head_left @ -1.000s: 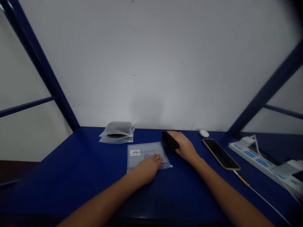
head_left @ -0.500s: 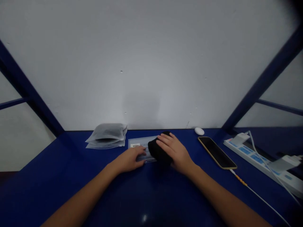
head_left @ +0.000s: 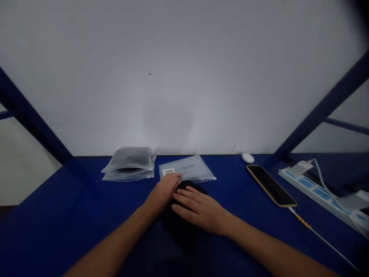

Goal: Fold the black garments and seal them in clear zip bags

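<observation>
A black soft item (head_left: 184,227) lies on the blue table (head_left: 72,215) right in front of me. My right hand (head_left: 198,207) lies flat on top of it with the fingers stretched out to the left. My left hand (head_left: 164,190) rests at its upper left edge, fingers curled, the tips touching the near edge of a flat clear plastic bag (head_left: 187,169) with a white barcode label. Whether the left fingers grip the black item or the bag is hidden.
A stack of grey translucent bags (head_left: 129,163) lies at the back left. A phone (head_left: 271,184) with a charging cable, a small white round object (head_left: 248,157) and a white power strip (head_left: 319,192) are on the right. A white wall stands behind, blue frame posts at both sides.
My right hand has dragged the black item from the back right across the clear bag to the table in front of me. The left hand has moved from the bag's middle to its near edge.
</observation>
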`<state>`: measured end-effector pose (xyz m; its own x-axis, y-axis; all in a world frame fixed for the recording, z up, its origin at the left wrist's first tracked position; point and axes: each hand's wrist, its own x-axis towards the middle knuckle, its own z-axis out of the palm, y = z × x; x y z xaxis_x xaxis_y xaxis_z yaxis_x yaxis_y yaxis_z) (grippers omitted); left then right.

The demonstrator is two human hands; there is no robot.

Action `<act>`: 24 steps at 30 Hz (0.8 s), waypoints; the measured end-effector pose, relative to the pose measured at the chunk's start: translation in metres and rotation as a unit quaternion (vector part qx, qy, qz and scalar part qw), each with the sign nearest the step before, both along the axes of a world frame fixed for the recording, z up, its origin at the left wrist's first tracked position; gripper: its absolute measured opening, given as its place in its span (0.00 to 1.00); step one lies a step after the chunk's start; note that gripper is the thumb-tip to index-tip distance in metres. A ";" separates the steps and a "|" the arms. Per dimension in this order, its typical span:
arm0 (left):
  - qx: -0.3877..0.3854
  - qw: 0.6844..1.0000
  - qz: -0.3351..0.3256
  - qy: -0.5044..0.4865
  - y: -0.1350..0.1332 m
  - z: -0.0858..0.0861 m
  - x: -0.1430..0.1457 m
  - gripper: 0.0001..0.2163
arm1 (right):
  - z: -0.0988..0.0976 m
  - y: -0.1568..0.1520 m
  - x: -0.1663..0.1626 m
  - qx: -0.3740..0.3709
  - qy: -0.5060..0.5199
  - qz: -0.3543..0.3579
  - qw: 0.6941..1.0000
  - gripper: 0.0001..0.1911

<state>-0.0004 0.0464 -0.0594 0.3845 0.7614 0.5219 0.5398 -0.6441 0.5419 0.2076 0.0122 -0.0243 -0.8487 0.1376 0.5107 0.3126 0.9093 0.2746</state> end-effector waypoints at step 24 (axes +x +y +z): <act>0.084 0.979 0.097 0.159 -0.015 0.024 0.003 0.05 | 0.009 0.011 0.014 0.002 -0.018 -0.260 0.965 0.19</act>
